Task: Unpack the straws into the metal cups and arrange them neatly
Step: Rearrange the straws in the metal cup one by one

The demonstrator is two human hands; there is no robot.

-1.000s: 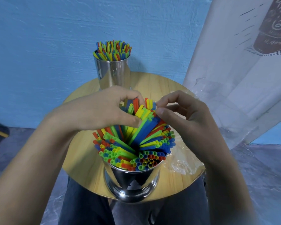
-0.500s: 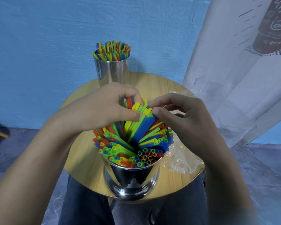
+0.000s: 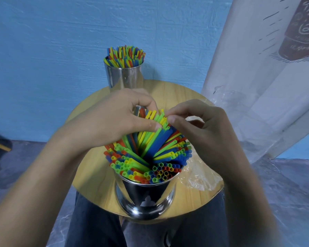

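- The far metal cup (image 3: 125, 77) stands at the back of the round wooden table (image 3: 177, 90). It is packed with upright coloured straws (image 3: 125, 57) whose tips are roughly level, so I judge that cup finished.
- The near metal cup (image 3: 146, 196) at the front edge is also full, but its straws (image 3: 146, 157) fan outward and a central bundle leans toward the back. Straightening these looks like the work that is left.
- An empty clear plastic wrapper (image 3: 198, 177) lies crumpled just beside the near cup, which suggests the unpacking itself is over.
- The left hand (image 3: 114, 118) is above the near cup, its thumb and curled fingers pinching the tips of the leaning yellow and green straws.
- The right hand (image 3: 200, 125) comes in from the other side, thumb and forefinger pressed on the same tips and the other fingers loosely curled.
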